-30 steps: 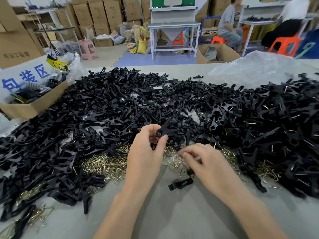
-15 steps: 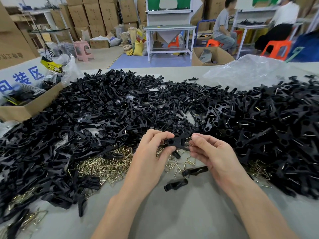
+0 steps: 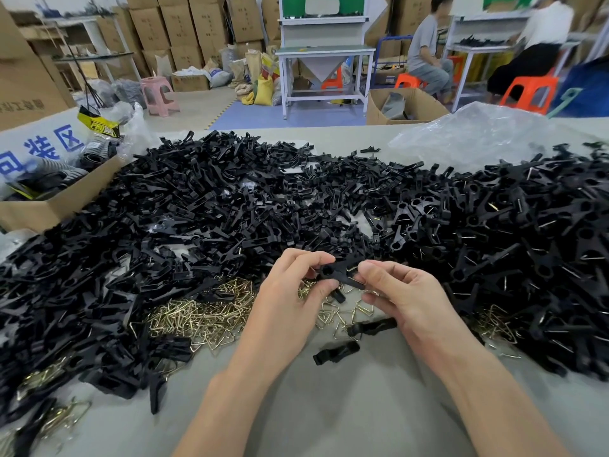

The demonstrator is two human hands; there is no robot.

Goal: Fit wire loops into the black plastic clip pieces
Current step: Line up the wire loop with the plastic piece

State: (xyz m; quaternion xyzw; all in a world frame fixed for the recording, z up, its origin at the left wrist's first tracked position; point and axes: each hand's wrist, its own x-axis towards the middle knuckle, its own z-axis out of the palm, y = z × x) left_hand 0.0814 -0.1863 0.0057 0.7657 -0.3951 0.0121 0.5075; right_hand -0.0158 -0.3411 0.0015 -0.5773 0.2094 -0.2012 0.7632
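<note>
One matte clip [image 3: 338,274], left hand [image 3: 286,310], right hand [image 3: 406,300]

The big pile of black clips [image 3: 230,209] has too many to count. So does the heap of wire loops [image 3: 197,315] just in front of it. In front of the pile: a left hand [image 3: 283,311] and a right hand [image 3: 408,298] pinching one held clip [image 3: 339,272], and two loose clips [image 3: 336,352]. Far behind the pile: two people [image 3: 425,51], one pink stool [image 3: 159,95].
</note>
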